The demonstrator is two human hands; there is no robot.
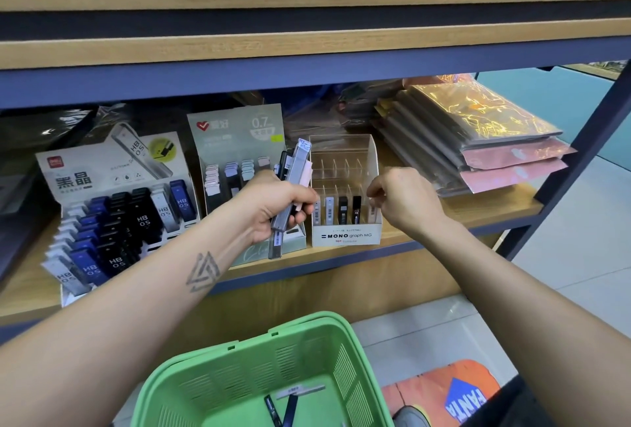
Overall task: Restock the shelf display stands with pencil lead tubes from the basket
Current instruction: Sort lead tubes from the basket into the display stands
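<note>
Flanking MONO stand [346, 237] | notebooks [478, 139] right | HB display [119, 208] left

Green slotted basket [239, 372], black and blue HB tubes [136, 218], white MONO stand [346, 235], pink-and-gold iridescent packets [495, 139].

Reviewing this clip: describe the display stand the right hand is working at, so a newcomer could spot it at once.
On the lower wooden shelf, three lead stands sit in a row. It is the rightmost, the white MONO graph MG stand. Unlike its fuller neighbours, its clear divided slots are mostly empty.
</note>
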